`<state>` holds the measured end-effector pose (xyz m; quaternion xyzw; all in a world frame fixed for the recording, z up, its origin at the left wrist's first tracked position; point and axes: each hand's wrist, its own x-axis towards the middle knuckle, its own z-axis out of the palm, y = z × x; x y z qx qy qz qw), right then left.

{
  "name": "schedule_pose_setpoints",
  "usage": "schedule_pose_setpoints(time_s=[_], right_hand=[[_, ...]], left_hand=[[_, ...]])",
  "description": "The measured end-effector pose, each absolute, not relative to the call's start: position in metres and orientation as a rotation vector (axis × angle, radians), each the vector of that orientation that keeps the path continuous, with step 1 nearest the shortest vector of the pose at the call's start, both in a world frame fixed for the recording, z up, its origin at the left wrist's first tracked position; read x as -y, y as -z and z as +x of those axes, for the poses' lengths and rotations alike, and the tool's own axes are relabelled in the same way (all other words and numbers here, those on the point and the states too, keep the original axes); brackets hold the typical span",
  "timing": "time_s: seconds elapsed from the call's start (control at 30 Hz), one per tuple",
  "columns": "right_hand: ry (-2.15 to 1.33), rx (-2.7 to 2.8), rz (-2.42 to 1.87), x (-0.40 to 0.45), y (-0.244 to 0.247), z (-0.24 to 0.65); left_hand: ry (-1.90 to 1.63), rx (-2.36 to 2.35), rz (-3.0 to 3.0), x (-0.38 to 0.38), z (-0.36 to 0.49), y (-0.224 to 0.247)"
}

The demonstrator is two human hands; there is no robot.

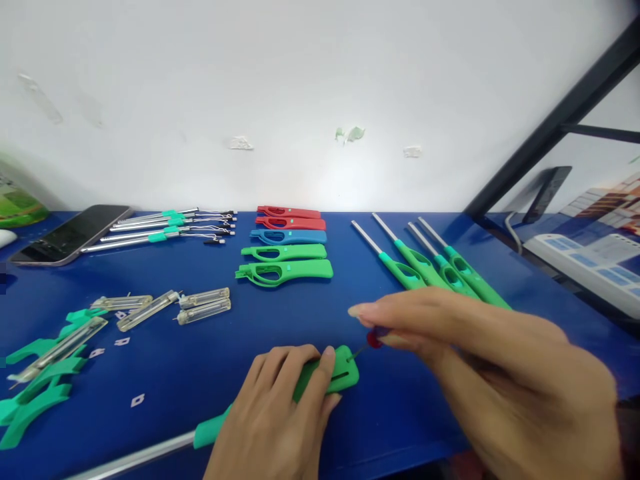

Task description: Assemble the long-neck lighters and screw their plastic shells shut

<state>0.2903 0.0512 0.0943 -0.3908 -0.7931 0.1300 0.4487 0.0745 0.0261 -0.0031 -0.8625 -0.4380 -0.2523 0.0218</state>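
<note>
The green lighter [347, 369] lies under the left hand [280, 413], whose fingers sit close together and clamp its handle down on the glossy blue table [400, 427]. Its long axis runs slantwise beneath that hand: the blunt, slotted end points toward the right hand [520, 373], the metal tube [145, 455] juts out leftward past the wrist. The right hand pinches a red-headed pin [373, 337] between thumb and fingertips, its thin shaft at a small hole in the plastic (a fiddly spot, from where I stand). Beyond the right hand, four green lighters [417, 263] slant side by side. Straight ahead of the left hand are smooth handle shells [300, 269], red, blue and green, stacked in a column. To its left lie clear, tubular reservoirs [147, 311], curved teal pieces [55, 392] and, farther off, slim metal rods [133, 235] beside a dark phone [70, 237]. Behind everything rises a scuffed white wall [300, 67].
</note>
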Motion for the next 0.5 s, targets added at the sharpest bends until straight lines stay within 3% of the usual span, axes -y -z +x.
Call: schedule_pose_setpoints(time_s=[0.17, 0.37, 0.5], right_hand=[[-0.191, 1.977, -1.007, -0.049, -0.096, 0.289], [-0.421, 2.019, -0.931, -0.041, -0.093, 0.295], [-0.136, 1.92, -0.997, -0.045, -0.092, 0.291]], left_hand=[[0.779, 1.348, -2.683, -0.026, 0.074, 0.004], [0.785, 1.362, -2.675, -0.027, 0.074, 0.005], [0.779, 1.362, -2.681, -0.025, 0.074, 0.004]])
